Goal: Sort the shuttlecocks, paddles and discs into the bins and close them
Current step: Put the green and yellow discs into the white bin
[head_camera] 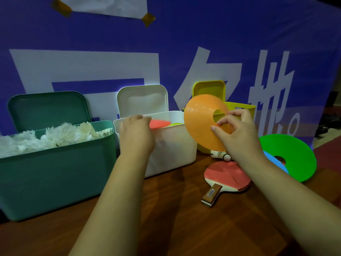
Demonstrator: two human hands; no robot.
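My right hand [238,132] pinches an orange disc [201,119] at its centre hole and holds it tilted in the air, between the white bin [171,145] and the yellow bin [239,108]. My left hand [136,133] reaches over the white bin's front rim, and its fingers touch a red disc [159,123] lying inside. A yellow-green disc [175,124] lies in there too. The teal bin [55,172] on the left holds several white shuttlecocks [60,133]. One shuttlecock [220,155], a red paddle [225,177], a green disc [293,156] and a blue disc [275,160] lie on the table.
All three bins stand open with their lids propped upright behind them: teal lid [48,108], white lid [143,99], yellow lid [209,88]. A blue banner [184,43] hangs close behind. The wooden table [184,218] stretches toward me.
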